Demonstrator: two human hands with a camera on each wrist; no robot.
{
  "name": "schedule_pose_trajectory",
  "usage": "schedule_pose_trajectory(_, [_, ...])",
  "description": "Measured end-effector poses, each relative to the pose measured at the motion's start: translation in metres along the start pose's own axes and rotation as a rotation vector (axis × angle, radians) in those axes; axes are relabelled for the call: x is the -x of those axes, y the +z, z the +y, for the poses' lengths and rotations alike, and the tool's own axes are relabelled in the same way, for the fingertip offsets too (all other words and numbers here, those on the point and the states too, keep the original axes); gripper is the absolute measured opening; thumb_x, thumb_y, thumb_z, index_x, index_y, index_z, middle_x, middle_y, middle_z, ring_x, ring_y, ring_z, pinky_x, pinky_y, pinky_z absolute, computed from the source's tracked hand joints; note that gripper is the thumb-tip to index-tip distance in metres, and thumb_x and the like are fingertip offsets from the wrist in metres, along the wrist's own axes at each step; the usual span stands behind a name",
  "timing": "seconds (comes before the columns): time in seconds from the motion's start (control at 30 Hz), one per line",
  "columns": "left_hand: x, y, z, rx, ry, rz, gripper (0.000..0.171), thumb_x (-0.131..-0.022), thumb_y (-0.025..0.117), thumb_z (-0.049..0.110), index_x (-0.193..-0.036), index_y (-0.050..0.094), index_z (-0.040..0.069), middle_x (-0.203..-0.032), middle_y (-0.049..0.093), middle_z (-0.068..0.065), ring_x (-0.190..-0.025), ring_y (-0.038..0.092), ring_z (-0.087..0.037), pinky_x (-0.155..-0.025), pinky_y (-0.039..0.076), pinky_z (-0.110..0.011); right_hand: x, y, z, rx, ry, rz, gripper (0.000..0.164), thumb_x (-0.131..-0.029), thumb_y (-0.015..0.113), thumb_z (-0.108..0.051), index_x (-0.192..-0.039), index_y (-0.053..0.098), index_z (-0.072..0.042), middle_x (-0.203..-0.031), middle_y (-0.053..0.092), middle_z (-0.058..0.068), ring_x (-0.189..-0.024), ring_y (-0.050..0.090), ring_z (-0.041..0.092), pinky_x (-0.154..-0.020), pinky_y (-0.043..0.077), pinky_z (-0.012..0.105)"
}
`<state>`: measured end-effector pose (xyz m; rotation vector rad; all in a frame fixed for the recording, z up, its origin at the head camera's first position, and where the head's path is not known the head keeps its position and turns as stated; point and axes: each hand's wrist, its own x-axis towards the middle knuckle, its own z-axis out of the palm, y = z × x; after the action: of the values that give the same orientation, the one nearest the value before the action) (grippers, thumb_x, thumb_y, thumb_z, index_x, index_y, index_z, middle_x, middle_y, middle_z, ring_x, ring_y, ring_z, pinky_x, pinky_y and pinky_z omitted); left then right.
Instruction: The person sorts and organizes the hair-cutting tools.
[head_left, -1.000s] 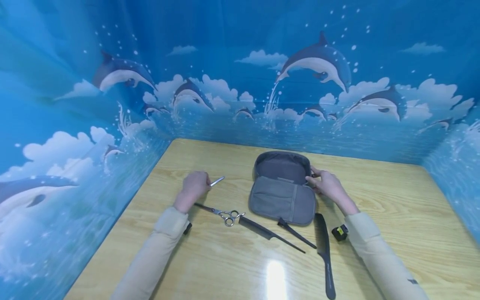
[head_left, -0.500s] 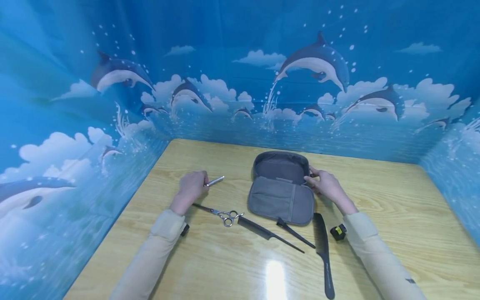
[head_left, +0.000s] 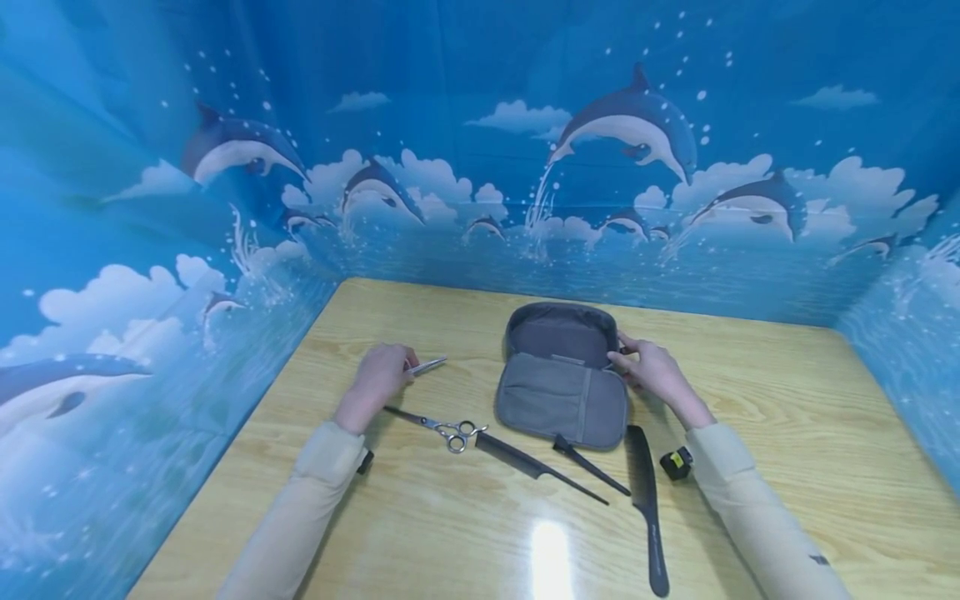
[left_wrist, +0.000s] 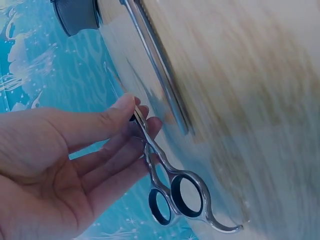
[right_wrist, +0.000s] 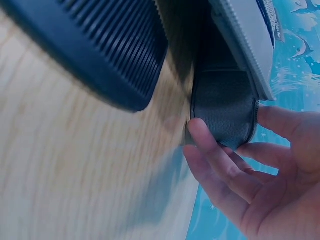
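In my left hand (head_left: 381,371) I pinch a pair of silver scissors (left_wrist: 145,122) near the pivot. The left wrist view shows their finger rings hanging below my fingers, and in the head view the blade tips (head_left: 431,364) point right. My right hand (head_left: 651,367) holds the right side of an unzipped grey case (head_left: 543,400), thumb at the zip edge and fingers along the dark side wall (right_wrist: 222,105). The case lies spread out, its pocketed flap toward me and its deeper half behind.
A second pair of scissors (head_left: 442,427) lies in front of my left hand. Right of it are a tail comb (head_left: 517,457), a small black clip (head_left: 588,465) and a large handled comb (head_left: 647,492). A dolphin-print backdrop (head_left: 480,167) surrounds the table (head_left: 420,517).
My left hand has shifted slightly left, and the scissors in it have turned a little. My right hand stays at the case's side.
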<state>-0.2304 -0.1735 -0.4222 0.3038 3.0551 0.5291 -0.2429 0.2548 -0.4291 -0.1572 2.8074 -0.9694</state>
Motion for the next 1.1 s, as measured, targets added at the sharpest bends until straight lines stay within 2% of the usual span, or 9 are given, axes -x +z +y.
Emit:
schedule_pose_trajectory(0.13, [0.002,0.000,-0.001,0.034,0.014,-0.003,0.018,-0.085,0.077,0.003,-0.103,0.076,0.003,-0.095,0.076,-0.012,-0.091,0.069,-0.032,-0.085,0.054,-0.047,0.000,0.000,-0.001,-0.003,0.004,-0.001,0.062,-0.107,0.054,-0.029,-0.155,0.030,0.002,-0.136,0.056,0.034,-0.075,0.072,0.023,-0.063,0.058,0.036])
schedule_pose_trajectory(0.27, [0.005,-0.004,0.000,0.063,0.023,0.023,0.022,-0.086,0.076,0.003,-0.109,0.075,0.002,-0.096,0.076,-0.013,-0.088,0.069,-0.030,-0.080,0.056,-0.045,0.001,0.000,-0.001,-0.017,0.008,-0.005,0.063,-0.107,0.053,-0.030,-0.156,0.030,0.001,-0.136,0.056,0.033,-0.077,0.073,0.023,-0.065,0.059,0.038])
schedule_pose_trajectory(0.43, [0.006,-0.012,0.011,0.072,0.069,0.112,0.022,-0.089,0.076,0.006,-0.110,0.075,0.004,-0.093,0.075,-0.011,-0.082,0.069,-0.027,-0.074,0.057,-0.043,0.002,0.001,-0.001,-0.028,0.007,0.026,0.063,-0.106,0.055,-0.029,-0.156,0.032,-0.001,-0.134,0.059,0.031,-0.077,0.072,0.021,-0.065,0.059,0.037])
schedule_pose_trajectory(0.63, [0.008,-0.025,0.041,0.125,0.124,0.264,0.020,-0.089,0.077,0.011,-0.107,0.073,0.004,-0.095,0.074,-0.010,-0.086,0.069,-0.028,-0.077,0.057,-0.044,0.004,0.000,0.000,-0.007,0.019,0.050,0.065,-0.106,0.055,-0.032,-0.157,0.030,-0.002,-0.135,0.060,0.027,-0.074,0.071,0.019,-0.065,0.056,0.034])
schedule_pose_trajectory(0.7, [0.009,-0.028,0.051,0.166,0.143,0.311,0.019,-0.090,0.076,0.011,-0.107,0.072,0.003,-0.097,0.074,-0.011,-0.086,0.070,-0.027,-0.076,0.058,-0.043,0.006,-0.003,-0.001,0.018,0.006,0.062,0.065,-0.106,0.053,-0.032,-0.157,0.028,0.000,-0.138,0.057,0.028,-0.076,0.071,0.025,-0.071,0.056,0.039])
schedule_pose_trajectory(0.8, [0.012,-0.031,0.065,0.258,0.156,0.348,0.018,-0.092,0.074,0.010,-0.108,0.070,0.003,-0.099,0.074,-0.011,-0.085,0.071,-0.026,-0.073,0.060,-0.039,0.010,-0.005,-0.008,0.044,-0.026,0.118,0.065,-0.107,0.052,-0.033,-0.157,0.030,0.001,-0.141,0.054,0.029,-0.092,0.071,0.037,-0.081,0.056,0.051])
schedule_pose_trajectory(0.9, [0.013,-0.032,0.076,0.361,0.167,0.359,0.019,-0.093,0.073,0.010,-0.109,0.068,0.002,-0.100,0.074,-0.011,-0.087,0.073,-0.025,-0.075,0.061,-0.036,0.019,-0.007,-0.018,0.030,-0.068,0.196,0.062,-0.107,0.052,-0.034,-0.156,0.034,0.000,-0.144,0.051,0.029,-0.111,0.065,0.044,-0.089,0.053,0.058])
schedule_pose_trajectory(1.0, [0.014,-0.032,0.086,0.478,0.181,0.354,0.021,-0.092,0.073,0.009,-0.110,0.067,0.000,-0.100,0.075,-0.013,-0.090,0.074,-0.027,-0.079,0.061,-0.036,0.028,-0.005,-0.032,-0.046,-0.113,0.283,0.057,-0.107,0.053,-0.033,-0.154,0.039,-0.004,-0.144,0.053,0.026,-0.119,0.060,0.045,-0.092,0.052,0.059])
schedule_pose_trajectory(1.1, [0.014,-0.030,0.097,0.607,0.180,0.347,0.022,-0.091,0.074,0.008,-0.109,0.065,-0.001,-0.099,0.076,-0.014,-0.090,0.074,-0.028,-0.077,0.061,-0.033,0.037,0.001,-0.045,-0.167,-0.179,0.332,0.052,-0.107,0.054,-0.028,-0.152,0.045,-0.006,-0.141,0.057,0.024,-0.121,0.059,0.042,-0.095,0.052,0.058])
